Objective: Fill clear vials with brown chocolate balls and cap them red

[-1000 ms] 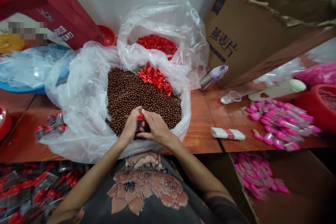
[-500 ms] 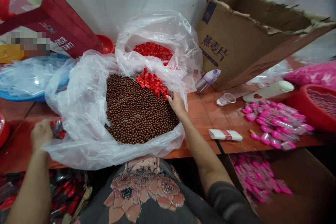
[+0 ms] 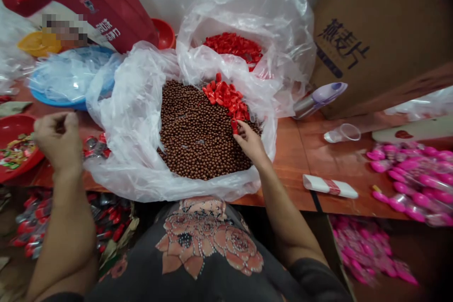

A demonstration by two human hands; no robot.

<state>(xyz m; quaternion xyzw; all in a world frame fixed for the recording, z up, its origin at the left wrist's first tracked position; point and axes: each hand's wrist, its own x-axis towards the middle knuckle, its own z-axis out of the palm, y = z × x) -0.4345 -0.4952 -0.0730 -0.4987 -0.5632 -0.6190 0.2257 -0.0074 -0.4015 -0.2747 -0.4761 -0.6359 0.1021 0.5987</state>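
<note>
My right hand [image 3: 252, 144] pinches a red plastic cap [image 3: 234, 127] at the near end of a heap of red caps [image 3: 226, 95]. The heap lies on a mass of small brown balls [image 3: 198, 146] in an open clear plastic bag [image 3: 141, 184]. To the left, my left hand [image 3: 58, 144] is raised beside a red bowl [image 3: 30, 166] of small colourful pieces. Its fingers are curled together, and anything in them is hidden. Between that hand and the bag lie several small red-capped containers [image 3: 96, 146] with dark contents.
Behind stands another plastic bag [image 3: 283, 23] of red caps. A blue basin [image 3: 81, 104] and a red carrier bag [image 3: 120, 14] are at left. A cardboard box [image 3: 354, 71], a purple-topped scoop-like tool [image 3: 325, 94], a clear cup [image 3: 348, 132] and pink-capped containers [image 3: 406, 170] stand right.
My hands parted from a red-capped container over the balls. The left went to the containers at left, then up by the red bowl; the right reached the caps and took one. The view shifted left.
</note>
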